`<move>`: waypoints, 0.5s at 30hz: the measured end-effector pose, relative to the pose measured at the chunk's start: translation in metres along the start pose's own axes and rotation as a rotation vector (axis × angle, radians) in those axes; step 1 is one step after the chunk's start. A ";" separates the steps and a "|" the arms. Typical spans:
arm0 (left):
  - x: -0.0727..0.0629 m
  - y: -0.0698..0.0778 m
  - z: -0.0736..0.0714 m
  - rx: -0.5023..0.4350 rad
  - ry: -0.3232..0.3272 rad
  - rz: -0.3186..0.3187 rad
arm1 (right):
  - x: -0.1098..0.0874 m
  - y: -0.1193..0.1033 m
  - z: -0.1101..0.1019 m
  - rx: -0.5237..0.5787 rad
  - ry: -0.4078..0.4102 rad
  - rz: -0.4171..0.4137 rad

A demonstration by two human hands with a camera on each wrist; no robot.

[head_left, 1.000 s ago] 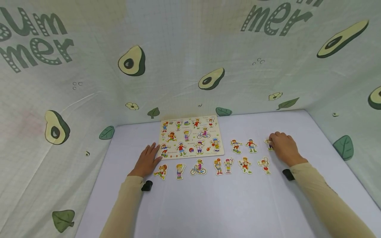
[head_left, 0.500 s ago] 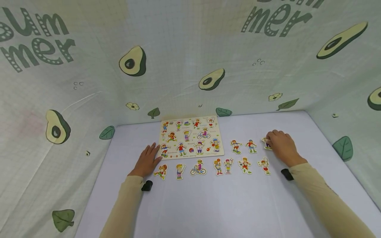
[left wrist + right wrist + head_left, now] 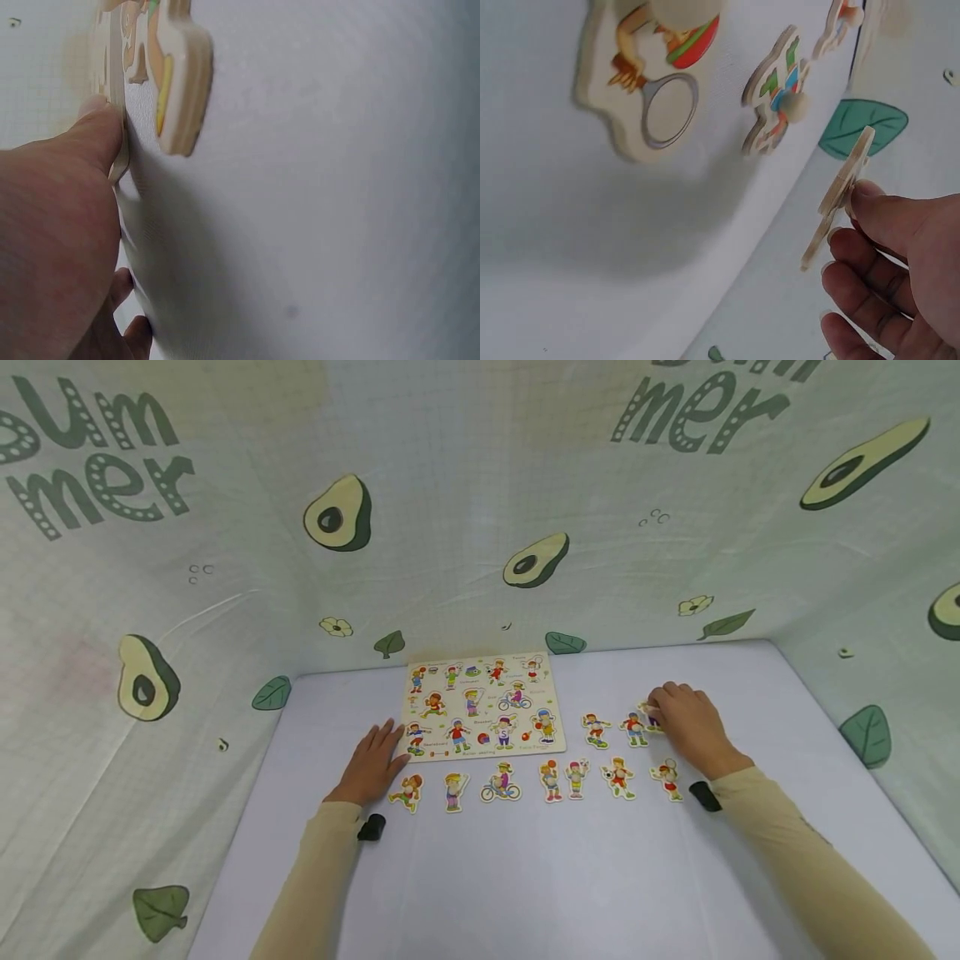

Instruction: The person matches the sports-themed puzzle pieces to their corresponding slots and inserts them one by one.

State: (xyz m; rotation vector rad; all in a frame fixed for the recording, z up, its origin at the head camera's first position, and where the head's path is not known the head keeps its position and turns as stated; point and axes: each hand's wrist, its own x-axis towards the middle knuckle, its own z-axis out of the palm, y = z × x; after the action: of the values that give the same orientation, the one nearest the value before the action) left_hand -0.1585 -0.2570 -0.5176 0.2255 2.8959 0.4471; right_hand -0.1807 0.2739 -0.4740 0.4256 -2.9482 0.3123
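My right hand (image 3: 690, 727) pinches a wooden puzzle piece (image 3: 844, 176) by thumb and fingers. That piece appears edge-on in the right wrist view, lifted off the table, and the hand covers part of it in the head view. Close to its left lies a skater piece (image 3: 634, 728) in a blue cap. My left hand (image 3: 367, 766) rests at the left edge of the puzzle board (image 3: 438, 720), which is printed with children playing sports. In the left wrist view the thumb (image 3: 97, 135) touches the board's edge, near a running-child piece (image 3: 184, 90).
Along the board's front lie a batter piece (image 3: 453, 792), a cyclist piece (image 3: 499, 783) and several others, out to a tennis player piece (image 3: 667, 779). A skateboarder piece (image 3: 596, 731) lies right of the board. A patterned cloth (image 3: 435, 502) hangs behind the white table (image 3: 525, 877).
My right hand has moved left with the pinched piece, bringing it beside the blue-capped skater piece. My left hand stays at the board's edge.
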 end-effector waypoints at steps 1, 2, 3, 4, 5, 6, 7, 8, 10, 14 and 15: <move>0.000 0.000 0.000 0.000 -0.003 0.000 | 0.001 -0.003 0.000 -0.003 -0.002 -0.005; 0.000 0.000 -0.001 -0.001 -0.006 -0.001 | 0.002 -0.005 0.000 -0.006 -0.002 -0.010; 0.000 0.000 -0.001 -0.002 -0.009 -0.002 | 0.003 -0.008 0.000 -0.010 -0.005 -0.013; 0.000 0.000 -0.001 -0.002 -0.012 -0.003 | 0.004 -0.011 0.000 -0.014 -0.008 -0.019; 0.000 0.001 -0.002 -0.001 -0.010 -0.002 | 0.005 -0.014 -0.001 -0.015 -0.010 -0.023; 0.000 0.001 -0.002 -0.001 -0.008 0.000 | 0.006 -0.017 -0.001 -0.015 -0.011 -0.027; 0.000 0.001 -0.002 -0.002 -0.009 -0.001 | 0.007 -0.021 -0.001 -0.014 -0.011 -0.032; 0.000 0.002 -0.002 -0.001 -0.009 -0.001 | 0.008 -0.024 -0.001 -0.017 -0.009 -0.039; -0.001 0.002 -0.002 -0.001 -0.002 0.003 | 0.010 -0.029 -0.001 -0.019 -0.005 -0.055; 0.000 0.002 -0.002 -0.004 -0.004 0.001 | 0.015 -0.039 0.003 -0.018 0.007 -0.085; 0.000 0.001 -0.001 -0.003 -0.005 0.001 | 0.016 -0.042 0.003 -0.015 0.009 -0.090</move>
State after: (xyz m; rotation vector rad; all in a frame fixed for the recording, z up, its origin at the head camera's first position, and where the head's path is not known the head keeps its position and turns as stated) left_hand -0.1584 -0.2561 -0.5159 0.2267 2.8897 0.4505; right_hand -0.1837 0.2298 -0.4669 0.5519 -2.9102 0.2795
